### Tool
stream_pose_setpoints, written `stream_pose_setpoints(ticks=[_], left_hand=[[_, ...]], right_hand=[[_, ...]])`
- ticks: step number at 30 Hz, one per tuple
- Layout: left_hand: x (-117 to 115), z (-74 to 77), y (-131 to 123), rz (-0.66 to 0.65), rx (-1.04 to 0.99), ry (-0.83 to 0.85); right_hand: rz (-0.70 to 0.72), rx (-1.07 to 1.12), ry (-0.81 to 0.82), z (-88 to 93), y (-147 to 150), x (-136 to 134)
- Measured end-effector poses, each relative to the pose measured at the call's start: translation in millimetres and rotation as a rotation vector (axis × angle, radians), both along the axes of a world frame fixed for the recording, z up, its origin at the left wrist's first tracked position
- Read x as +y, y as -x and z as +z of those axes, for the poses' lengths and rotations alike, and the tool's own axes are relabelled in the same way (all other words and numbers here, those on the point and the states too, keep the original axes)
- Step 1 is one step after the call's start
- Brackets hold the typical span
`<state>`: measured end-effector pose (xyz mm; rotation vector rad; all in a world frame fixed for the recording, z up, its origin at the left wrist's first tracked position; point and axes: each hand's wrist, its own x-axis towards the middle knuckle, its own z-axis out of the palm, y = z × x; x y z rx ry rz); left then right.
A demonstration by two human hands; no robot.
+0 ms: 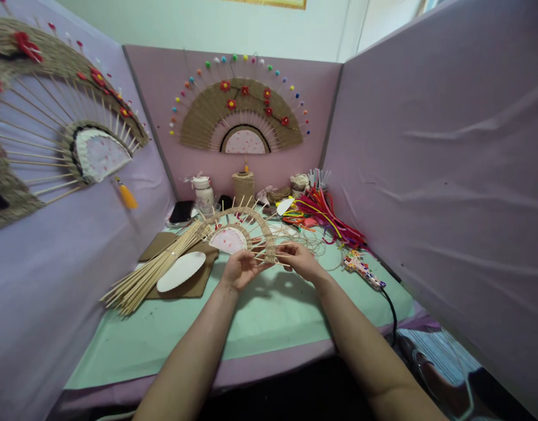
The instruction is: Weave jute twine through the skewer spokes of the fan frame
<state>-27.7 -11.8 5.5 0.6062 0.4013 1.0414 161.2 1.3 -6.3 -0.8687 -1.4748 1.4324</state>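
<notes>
Above the table I hold a small fan frame (266, 231), made of thin wooden sticks with twine woven through them in an arch. At its inner side is a white half-round centre (228, 240) with pink spots, edged in twine. My left hand (242, 269) is closed around the lower right part of the frame, below the centre piece. My right hand (297, 260) pinches at the frame's right end, by the last sticks and the twine band. Loose twine (310, 240) lies on the table behind my right hand.
Bundled sticks (157, 272), a white oval card (181, 272) and brown cardboard (201, 280) lie left. To the right are colourful pipe cleaners (326, 216) and a patterned glue gun (364, 272) with a black cord. A twine spool (244, 187) and bottle (203, 194) stand behind. Finished fans hang on partitions.
</notes>
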Motion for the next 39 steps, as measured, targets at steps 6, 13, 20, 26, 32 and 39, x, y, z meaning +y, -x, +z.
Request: stream_pose_setpoints(ticks=[6, 13, 20, 26, 32, 39], left_hand=[[-1, 3.7, 3, 0.045, 0.004, 0.010], [-1, 11.8, 6, 0.138, 0.010, 0.036], [-2, 14.1, 5, 0.178, 0.022, 0.063], [-2, 12.2, 5, 0.198, 0.030, 0.055], [-1, 7.9, 4, 0.123, 0.067, 0.020], [-4, 3.0, -4, -0.024, 0.058, 0.019]], right_hand=[[-0.008, 0.026, -0.012, 1.2, -6, 0], [-0.040, 0.124, 0.063, 14.4, -20, -5], [-0.093, -0.057, 0.002, 8.4, -32, -4], [-0.050, 0.018, -0.106, 6.8, -28, -7], [-0.223, 0.091, -0.061, 3.4, -20, -1], [-0.280, -0.038, -0.102, 2.5, -8, -3]])
